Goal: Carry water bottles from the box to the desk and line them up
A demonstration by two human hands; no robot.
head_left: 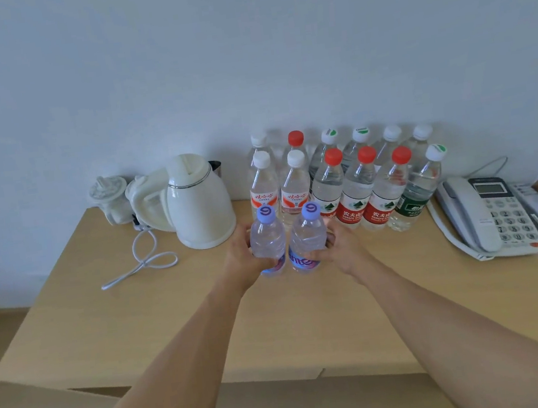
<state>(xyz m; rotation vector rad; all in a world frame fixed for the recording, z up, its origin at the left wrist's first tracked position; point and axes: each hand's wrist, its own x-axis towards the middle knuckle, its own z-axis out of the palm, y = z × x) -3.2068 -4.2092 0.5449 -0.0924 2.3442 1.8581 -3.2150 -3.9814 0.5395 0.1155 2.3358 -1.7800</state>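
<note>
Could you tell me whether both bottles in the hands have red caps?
No, the left bottle and the right bottle each carry a purple cap.

A pale wooden table [113, 324] against the wall carries two rows of clear plastic water bottles [357, 186] just beyond the hands, a white electric kettle [201, 202] beyond the left hand [243, 257], and a white desk telephone [489, 214] well right of the right hand [342, 245].
</note>
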